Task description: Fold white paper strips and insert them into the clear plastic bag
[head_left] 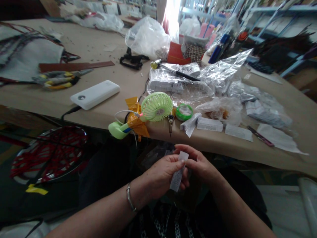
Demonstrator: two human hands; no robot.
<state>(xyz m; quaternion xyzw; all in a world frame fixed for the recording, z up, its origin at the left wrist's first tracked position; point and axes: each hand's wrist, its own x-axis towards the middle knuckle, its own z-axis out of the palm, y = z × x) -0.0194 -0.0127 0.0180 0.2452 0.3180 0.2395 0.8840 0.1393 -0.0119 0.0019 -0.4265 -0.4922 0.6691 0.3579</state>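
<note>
My left hand [160,175] pinches a narrow white printed label [176,180] between thumb and fingers, above my lap. My right hand [201,165] is closed at the label's right edge, its thumb and fingertips pressed close to it; some fingers are hidden. On the table edge just beyond lie stacks of similar printed labels [210,124] and a single label strip [239,132]. Nearby are a green round container [184,112], a thin pointed tool [170,124] and a green fan [157,107] fixed with orange tape [136,120].
A white power bank [96,95] with a cable lies left of the fan. Pliers [60,79] and a brown strip [76,66] lie further left. A hammer [175,71] rests on plastic-wrapped bundles [165,84]. A pink-handled cutter [261,136] is at the right. Red-strapped round stool [49,155] stands below left.
</note>
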